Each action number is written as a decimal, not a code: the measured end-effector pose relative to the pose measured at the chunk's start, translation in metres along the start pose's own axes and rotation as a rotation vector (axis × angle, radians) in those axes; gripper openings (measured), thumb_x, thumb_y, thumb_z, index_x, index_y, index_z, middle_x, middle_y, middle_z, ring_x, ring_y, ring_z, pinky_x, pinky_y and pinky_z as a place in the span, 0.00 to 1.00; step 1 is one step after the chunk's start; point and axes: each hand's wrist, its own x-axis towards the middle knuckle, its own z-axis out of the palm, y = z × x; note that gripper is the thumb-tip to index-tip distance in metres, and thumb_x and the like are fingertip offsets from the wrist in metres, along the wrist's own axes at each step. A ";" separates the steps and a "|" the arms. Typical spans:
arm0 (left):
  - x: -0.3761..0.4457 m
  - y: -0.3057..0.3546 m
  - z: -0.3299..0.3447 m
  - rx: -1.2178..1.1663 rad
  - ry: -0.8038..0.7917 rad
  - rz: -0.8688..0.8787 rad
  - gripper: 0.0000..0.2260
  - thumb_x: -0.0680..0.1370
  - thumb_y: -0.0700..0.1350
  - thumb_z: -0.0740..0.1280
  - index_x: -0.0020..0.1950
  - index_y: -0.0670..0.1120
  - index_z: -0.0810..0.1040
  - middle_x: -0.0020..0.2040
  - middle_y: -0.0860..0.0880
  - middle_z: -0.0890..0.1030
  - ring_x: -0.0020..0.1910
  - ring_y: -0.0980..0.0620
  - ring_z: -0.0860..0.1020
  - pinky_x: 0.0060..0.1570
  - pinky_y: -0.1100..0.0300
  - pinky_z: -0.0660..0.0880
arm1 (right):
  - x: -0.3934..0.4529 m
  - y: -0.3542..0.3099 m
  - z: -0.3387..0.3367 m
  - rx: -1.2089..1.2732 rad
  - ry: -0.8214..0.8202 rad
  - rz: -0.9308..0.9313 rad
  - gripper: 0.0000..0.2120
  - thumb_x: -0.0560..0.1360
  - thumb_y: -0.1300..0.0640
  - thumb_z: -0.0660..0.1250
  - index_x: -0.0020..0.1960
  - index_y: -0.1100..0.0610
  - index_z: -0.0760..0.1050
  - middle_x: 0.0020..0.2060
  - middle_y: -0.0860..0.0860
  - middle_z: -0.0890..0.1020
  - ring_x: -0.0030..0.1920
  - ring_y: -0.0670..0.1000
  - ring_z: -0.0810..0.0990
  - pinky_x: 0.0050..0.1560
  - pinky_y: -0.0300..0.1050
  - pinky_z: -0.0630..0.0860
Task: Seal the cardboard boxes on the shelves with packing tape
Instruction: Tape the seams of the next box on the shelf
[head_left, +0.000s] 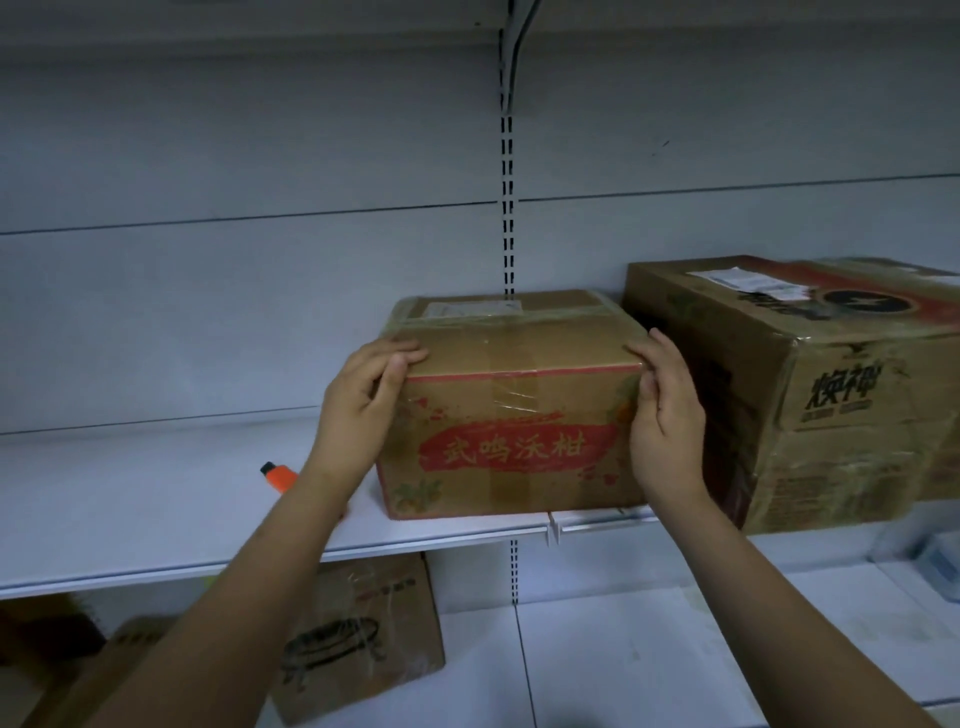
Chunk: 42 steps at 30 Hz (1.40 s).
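1. Small cardboard box (511, 410) — red-printed front, clear tape already across the top seam and down the front face. It stands on the white shelf (156, 499), at its front edge, just beside the large box (810, 395) to the right.
2. Left hand (363, 410) — fingers curled over the top-left front corner, gripping the box.
3. Right hand (667, 415) — fingers curled round the top-right front corner, thumb on the front face, gripping likewise.
4. Step in hand, as judged: positioning or checking the sealed box. Keep both grips level, slide rather than tilt, and press any loose tape ends flat at the corners.
5. Orange cutter (279, 476) — lies on the shelf left of the box, partly hidden behind the left forearm.
6. Room: dim light; pale back panels with a slotted upright (508, 208); a further carton (358, 634) on the lower shelf.
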 end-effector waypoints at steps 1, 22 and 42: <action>-0.001 -0.001 0.003 -0.005 0.027 0.005 0.14 0.85 0.50 0.57 0.59 0.52 0.83 0.60 0.55 0.80 0.63 0.61 0.74 0.66 0.65 0.68 | 0.000 0.001 0.001 -0.025 0.002 -0.014 0.17 0.84 0.57 0.51 0.67 0.52 0.72 0.74 0.51 0.67 0.72 0.44 0.65 0.66 0.23 0.56; -0.007 0.044 -0.017 -0.300 0.021 -0.574 0.24 0.84 0.47 0.62 0.79 0.48 0.62 0.74 0.46 0.69 0.64 0.51 0.73 0.57 0.62 0.70 | -0.005 -0.035 -0.051 0.015 -0.393 0.095 0.31 0.77 0.39 0.62 0.75 0.29 0.51 0.77 0.46 0.63 0.75 0.51 0.64 0.70 0.61 0.69; -0.081 0.096 -0.019 0.364 -0.066 0.515 0.16 0.80 0.47 0.63 0.67 0.50 0.79 0.64 0.53 0.80 0.62 0.52 0.78 0.60 0.49 0.71 | 0.042 -0.087 -0.060 -0.097 -0.425 0.313 0.28 0.82 0.42 0.58 0.79 0.49 0.59 0.79 0.54 0.56 0.78 0.56 0.57 0.75 0.48 0.55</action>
